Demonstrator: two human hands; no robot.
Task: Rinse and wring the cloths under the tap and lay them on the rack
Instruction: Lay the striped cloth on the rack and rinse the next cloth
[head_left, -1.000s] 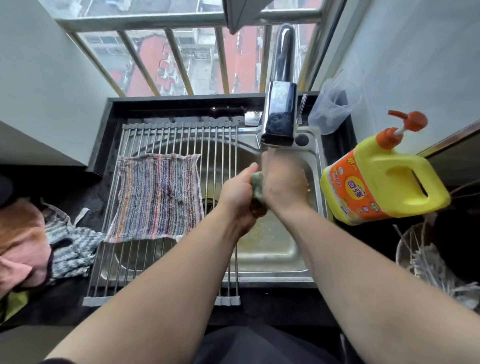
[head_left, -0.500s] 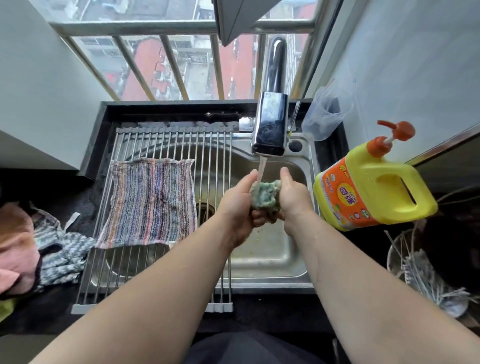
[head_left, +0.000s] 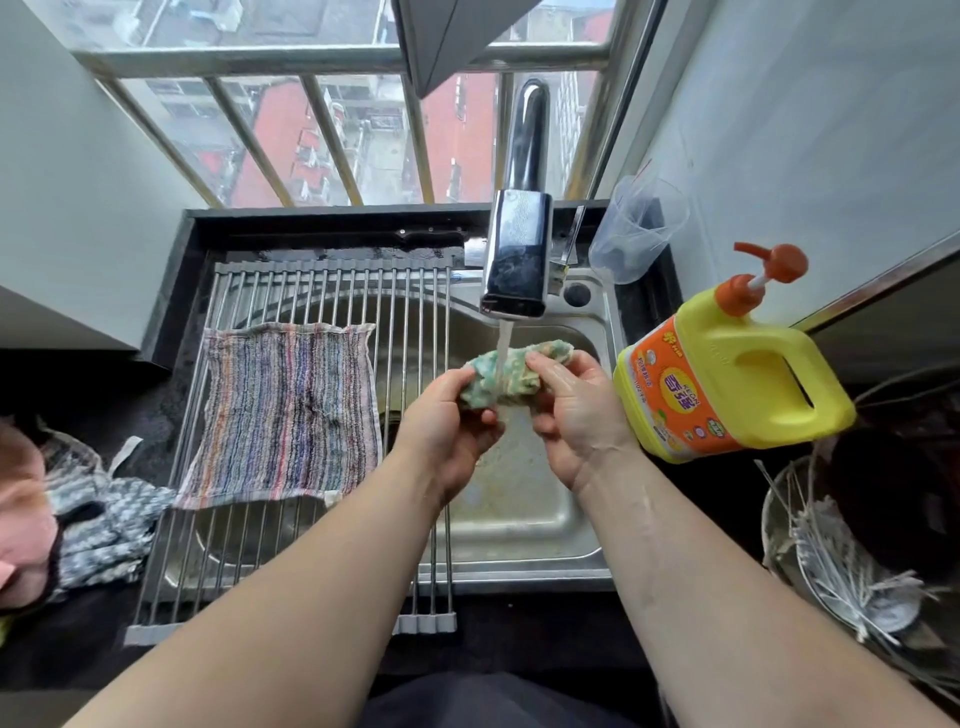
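A bunched green and yellow cloth (head_left: 511, 376) sits under the running stream from the chrome tap (head_left: 517, 260), above the steel sink (head_left: 524, 514). My left hand (head_left: 449, 431) grips its left end and my right hand (head_left: 576, 410) grips its right end. A striped multicolour cloth (head_left: 285, 410) lies flat on the roll-up metal rack (head_left: 332, 291) over the sink's left half. More cloths, one blue-white patterned (head_left: 98, 525) and one pinkish (head_left: 21, 514), lie heaped on the dark counter at the far left.
A yellow detergent jug with an orange pump (head_left: 727, 364) stands right of the sink. A clear plastic jug (head_left: 639, 228) sits behind it by the wall. A glass bowl of white sticks (head_left: 841, 566) is at the right. Window bars run behind the tap.
My hands have drawn apart and lowered, and the green cloth, squeezed between them a second ago, now stretches out under the water stream.
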